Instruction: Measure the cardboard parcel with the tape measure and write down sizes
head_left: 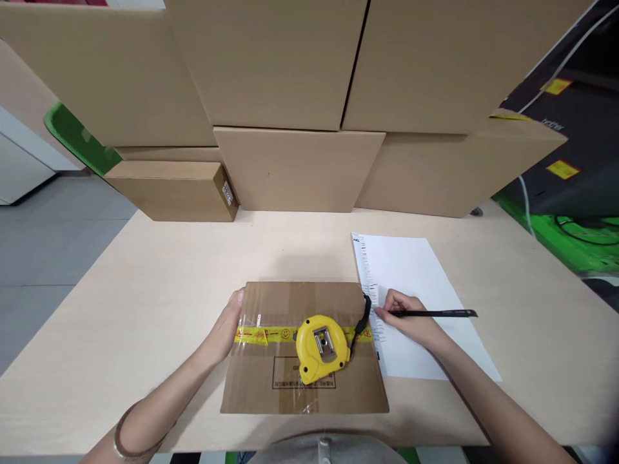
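Observation:
A cardboard box [256, 390] with clear tape and a printed yellow tape strip lies in front of me. My left hand [231, 325] rests against its left side with the fingers stretched out, partly hidden by the box. On top of the box sits a yellow tape measure [309, 354], its black wrist strap [362, 323] trailing to the right edge. My right hand [405, 316] is closed around a slim black pen [440, 314], over the left part of a white paper sheet [411, 264]. The paper carries small print along its left side, next to the box. The pen tip is hidden by my fingers.
Large cardboard boxes [300, 171] form a wall along the back of the pale table [159, 258]. A smaller closed carton [188, 200] with a label stands at the back left. Dark equipment [580, 142] with yellow labels and cables is at the right.

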Available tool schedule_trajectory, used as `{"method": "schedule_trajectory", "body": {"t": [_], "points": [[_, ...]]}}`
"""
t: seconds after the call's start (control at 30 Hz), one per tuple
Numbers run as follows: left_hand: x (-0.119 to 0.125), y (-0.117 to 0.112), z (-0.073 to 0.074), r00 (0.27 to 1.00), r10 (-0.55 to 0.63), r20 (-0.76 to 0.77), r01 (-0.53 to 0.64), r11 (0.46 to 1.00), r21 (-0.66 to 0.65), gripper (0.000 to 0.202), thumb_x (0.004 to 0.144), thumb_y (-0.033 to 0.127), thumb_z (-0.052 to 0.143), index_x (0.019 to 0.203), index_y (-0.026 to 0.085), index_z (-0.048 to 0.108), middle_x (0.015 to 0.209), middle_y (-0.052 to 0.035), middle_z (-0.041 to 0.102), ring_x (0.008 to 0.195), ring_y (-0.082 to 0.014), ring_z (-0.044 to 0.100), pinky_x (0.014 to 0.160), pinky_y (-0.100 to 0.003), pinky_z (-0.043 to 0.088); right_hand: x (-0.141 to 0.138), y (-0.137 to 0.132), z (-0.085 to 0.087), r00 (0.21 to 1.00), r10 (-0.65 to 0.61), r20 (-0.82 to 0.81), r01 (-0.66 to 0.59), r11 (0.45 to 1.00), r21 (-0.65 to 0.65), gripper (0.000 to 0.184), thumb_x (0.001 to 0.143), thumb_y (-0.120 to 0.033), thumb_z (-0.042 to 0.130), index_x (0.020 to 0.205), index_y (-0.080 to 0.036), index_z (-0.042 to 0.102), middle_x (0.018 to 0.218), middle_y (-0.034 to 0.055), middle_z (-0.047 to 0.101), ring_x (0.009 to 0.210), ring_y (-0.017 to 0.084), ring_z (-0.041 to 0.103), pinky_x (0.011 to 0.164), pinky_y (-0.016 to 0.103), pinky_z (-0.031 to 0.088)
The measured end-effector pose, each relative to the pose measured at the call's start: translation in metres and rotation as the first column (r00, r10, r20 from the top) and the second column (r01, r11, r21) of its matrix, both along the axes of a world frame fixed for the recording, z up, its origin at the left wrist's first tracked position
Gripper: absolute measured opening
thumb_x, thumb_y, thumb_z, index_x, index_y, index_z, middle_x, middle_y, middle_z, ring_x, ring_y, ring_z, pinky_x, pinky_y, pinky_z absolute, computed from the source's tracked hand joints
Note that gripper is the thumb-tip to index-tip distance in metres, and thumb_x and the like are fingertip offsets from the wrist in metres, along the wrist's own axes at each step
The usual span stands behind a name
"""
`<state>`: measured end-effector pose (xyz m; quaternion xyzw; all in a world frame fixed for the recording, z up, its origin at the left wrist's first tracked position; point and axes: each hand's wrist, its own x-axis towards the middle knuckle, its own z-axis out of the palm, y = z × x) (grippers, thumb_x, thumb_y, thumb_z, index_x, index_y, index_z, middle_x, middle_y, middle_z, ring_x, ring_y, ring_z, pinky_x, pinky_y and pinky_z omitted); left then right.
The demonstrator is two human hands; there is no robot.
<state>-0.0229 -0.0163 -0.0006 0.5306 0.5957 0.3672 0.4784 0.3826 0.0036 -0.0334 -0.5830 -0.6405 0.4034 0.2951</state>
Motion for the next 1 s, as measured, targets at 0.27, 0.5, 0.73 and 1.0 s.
{"method": "schedule_trajectory", "body": {"t": [0.27, 0.5, 0.73, 1.0], "points": [[0.0, 0.0, 0.003, 1.0, -0.02, -0.016, 0.019, 1.0, -0.003, 0.075, 0.095, 0.08, 0.039, 0.127, 0.02, 0.07, 0.145, -0.0107, 0.067, 0.142, -0.0323, 0.054, 0.125, -0.046, 0.036, 0.0, 0.001, 0.005, 0.999, -0.006, 0.044, 0.005, 1.0, 0.013, 0.041, 0.078, -0.05, 0.07, 0.062, -0.026, 0.041, 0.055, -0.005, 0.042, 0.053, 0.013, 0.037, 0.051, 0.027, 0.029], [0.001, 0.0, 0.004, 1.0, -0.017, -0.008, 0.017, 0.999, 0.046, 0.074, 0.093, 0.082, 0.041, 0.12, 0.022, 0.074, 0.137, -0.0097, 0.072, 0.136, -0.0341, 0.058, 0.122, -0.047, 0.04, -0.002, -0.005, 0.007, 0.984, -0.057, 0.167, 0.052, 0.998, 0.035, 0.054, 0.092, -0.069, 0.049, 0.061, -0.027, 0.038, 0.055, -0.0017, 0.045, 0.055, 0.016, 0.043, 0.054, 0.03, 0.036], [-0.001, -0.001, 0.001, 1.0, -0.019, -0.011, 0.019, 0.999, 0.036, 0.072, 0.097, 0.078, 0.04, 0.126, 0.02, 0.072, 0.14, -0.0094, 0.071, 0.138, -0.0337, 0.057, 0.124, -0.047, 0.038, -0.006, -0.011, 0.014, 0.867, -0.157, 0.473, 0.137, 0.988, 0.075, 0.051, 0.09, -0.059, 0.056, 0.057, -0.028, 0.034, 0.047, 0.0003, 0.043, 0.046, 0.019, 0.036, 0.052, 0.033, 0.023], [-0.001, -0.003, 0.002, 0.999, 0.011, 0.04, -0.012, 1.0, 0.026, 0.066, 0.104, 0.066, 0.041, 0.15, 0.022, 0.054, 0.157, -0.0113, 0.057, 0.148, -0.0312, 0.049, 0.127, -0.046, 0.034, -0.007, -0.012, 0.018, 0.823, -0.212, 0.526, 0.17, 0.977, 0.126, 0.045, 0.094, -0.06, 0.052, 0.063, -0.028, 0.04, 0.049, 0.0002, 0.05, 0.045, 0.021, 0.046, 0.052, 0.033, 0.03]]}}
